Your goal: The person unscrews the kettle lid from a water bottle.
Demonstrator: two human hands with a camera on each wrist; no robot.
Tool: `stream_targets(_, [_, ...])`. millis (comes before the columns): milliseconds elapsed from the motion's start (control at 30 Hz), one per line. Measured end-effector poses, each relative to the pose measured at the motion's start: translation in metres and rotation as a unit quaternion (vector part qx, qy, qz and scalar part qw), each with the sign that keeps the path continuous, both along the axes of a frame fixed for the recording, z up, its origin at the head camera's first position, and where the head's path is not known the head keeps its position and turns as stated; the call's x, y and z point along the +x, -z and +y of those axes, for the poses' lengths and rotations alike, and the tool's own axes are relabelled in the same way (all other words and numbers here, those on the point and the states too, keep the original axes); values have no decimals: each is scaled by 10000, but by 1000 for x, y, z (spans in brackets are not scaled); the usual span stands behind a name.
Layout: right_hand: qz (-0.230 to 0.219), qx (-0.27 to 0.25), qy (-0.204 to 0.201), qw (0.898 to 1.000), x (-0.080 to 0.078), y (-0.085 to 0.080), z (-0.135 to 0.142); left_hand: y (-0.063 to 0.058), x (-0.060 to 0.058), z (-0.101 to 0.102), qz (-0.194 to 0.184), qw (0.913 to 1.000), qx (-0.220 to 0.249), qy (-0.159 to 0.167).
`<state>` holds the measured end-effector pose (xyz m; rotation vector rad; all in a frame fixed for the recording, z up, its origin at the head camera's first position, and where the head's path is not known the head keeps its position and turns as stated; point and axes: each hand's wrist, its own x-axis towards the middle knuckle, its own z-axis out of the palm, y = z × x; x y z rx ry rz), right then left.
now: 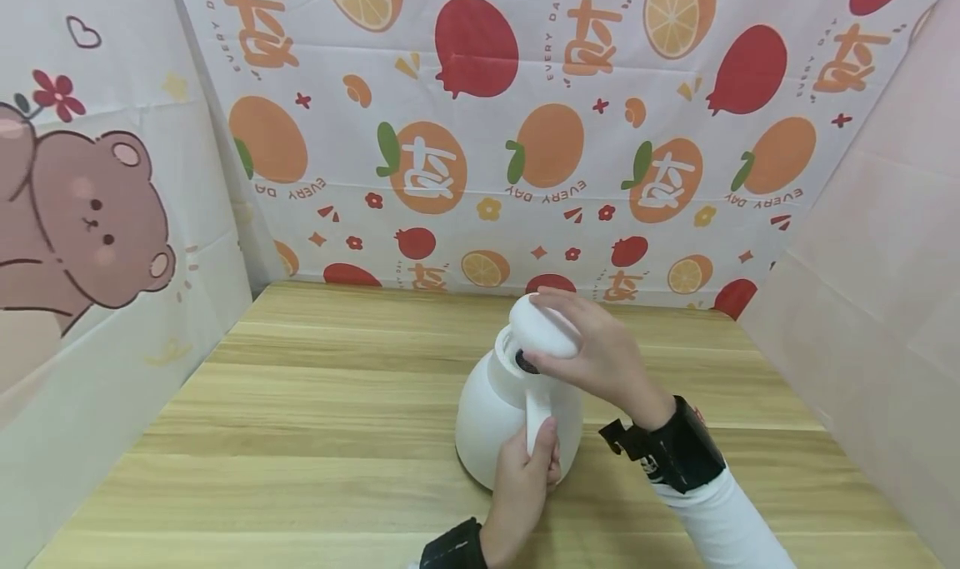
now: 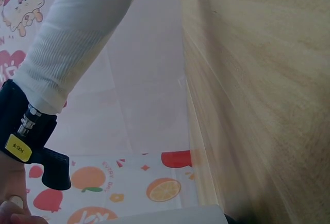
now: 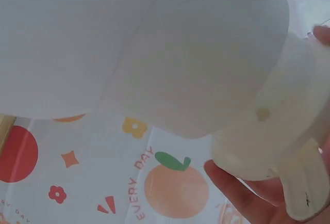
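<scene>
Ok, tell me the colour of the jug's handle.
White; the handle shows best in the head view.

A small cloth-walled booth — fruit-print cloth (image 1: 480, 77) behind; bear-print cloth (image 1: 105, 219) at left; wood-grain table (image 1: 337, 427) within.

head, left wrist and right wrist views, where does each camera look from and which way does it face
Head: worn on the head, looks forward and down at the white carafe; left hand on its handle, right hand holding its lid.
Left wrist: worn there, looks rightward, turned sideways; right sleeve and black wrist strap show.
Right wrist: worn there, looks at the carafe and fruit-print backdrop, turned sideways; right hand lower right.
Shared: head and right wrist both show carafe, right hand and backdrop.
</scene>
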<state>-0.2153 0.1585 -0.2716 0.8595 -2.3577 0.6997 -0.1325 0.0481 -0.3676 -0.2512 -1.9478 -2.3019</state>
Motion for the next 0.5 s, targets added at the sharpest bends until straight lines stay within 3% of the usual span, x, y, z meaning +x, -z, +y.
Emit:
stream_targets(200, [-370, -720, 142, 9966, 1, -4, 8, 0, -1, -1, 100, 9999, 41, 5])
stream_targets(500, [-1054, -1319, 287, 9852, 1, -3, 20, 0, -3, -2, 75, 9999, 102, 34])
